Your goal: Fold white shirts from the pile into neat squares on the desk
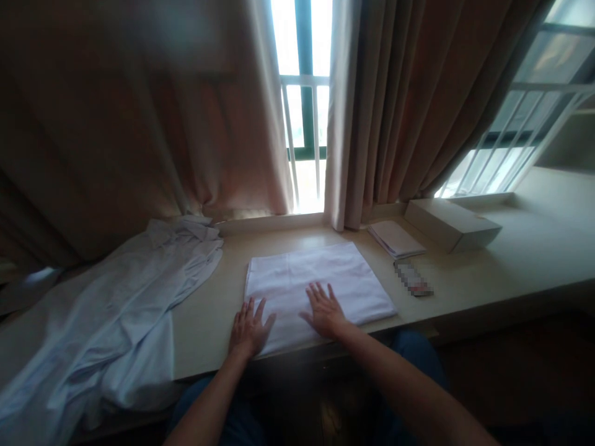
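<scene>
A white cloth (320, 272), folded into a flat rectangle, lies on the pale tabletop (199, 322) in front of me. My left hand (251, 327) rests at the cloth's left front edge, fingers spread. Flat on the cloth's front middle part lies my right hand (324, 310), its fingers apart as well. Neither hand grips anything. Faint creases run across the cloth.
A rumpled white cloth (134, 310) covers the left side and hangs over the front edge. To the right are a small folded cloth (396, 239), a blurred-out flat item (413, 279) and a white box (453, 223). Curtains (390, 99) hang behind.
</scene>
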Motion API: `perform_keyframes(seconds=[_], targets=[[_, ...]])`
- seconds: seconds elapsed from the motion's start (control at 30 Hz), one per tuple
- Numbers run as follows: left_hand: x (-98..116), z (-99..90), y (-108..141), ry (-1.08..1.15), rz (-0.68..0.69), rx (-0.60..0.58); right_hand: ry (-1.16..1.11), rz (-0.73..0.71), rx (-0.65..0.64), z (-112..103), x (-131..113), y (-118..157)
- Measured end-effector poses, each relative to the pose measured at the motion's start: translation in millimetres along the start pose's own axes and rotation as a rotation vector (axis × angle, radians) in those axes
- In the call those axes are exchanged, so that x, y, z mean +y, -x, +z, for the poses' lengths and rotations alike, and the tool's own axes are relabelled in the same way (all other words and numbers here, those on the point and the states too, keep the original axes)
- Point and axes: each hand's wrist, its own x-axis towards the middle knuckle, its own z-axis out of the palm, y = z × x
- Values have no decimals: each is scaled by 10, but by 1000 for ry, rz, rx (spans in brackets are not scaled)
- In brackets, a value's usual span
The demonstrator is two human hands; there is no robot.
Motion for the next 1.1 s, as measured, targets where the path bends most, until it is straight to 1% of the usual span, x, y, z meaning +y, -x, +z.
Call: perform_keyframes(seconds=[0.07,0.1,0.13,0.17,0.2,0.27,0.37,0.43,0.57,0.67,0.73,0.8,0.93,1.1], targets=[[-12,21,-18,-9,0,-18,-29,-60,-37,166,-433,-123],[-18,28,-25,-15,2,-26,-31,-59,-51,247,-579,-162],[-23,33,-31,-20,5,-32,-38,-47,-71,320,-669,-181],[-26,36,-34,-24,5,-38,-49,-35,-88,378,-702,-180],[-27,38,-36,-26,5,-42,-65,-24,-98,420,-682,-159],[-25,40,-34,-28,6,-43,-102,-5,-98,447,-508,-71],[-23,44,-30,-27,12,-28,-115,73,-100,368,-41,131],[-25,47,-30,-30,18,-25,-81,173,-117,277,327,299],[-29,54,-42,-40,22,-40,42,357,-87,123,1031,699],[-24,61,-50,-47,19,-31,118,501,-60,77,1386,956],[-21,66,-50,-56,22,-28,146,549,-45,80,1501,1049],[-20,74,-47,-63,24,-23,162,547,-27,96,1536,1082],[-24,87,-43,-66,28,-8,175,538,-20,118,1511,1068],[-22,70,-42,-50,10,-30,175,555,-39,104,1488,1061]])
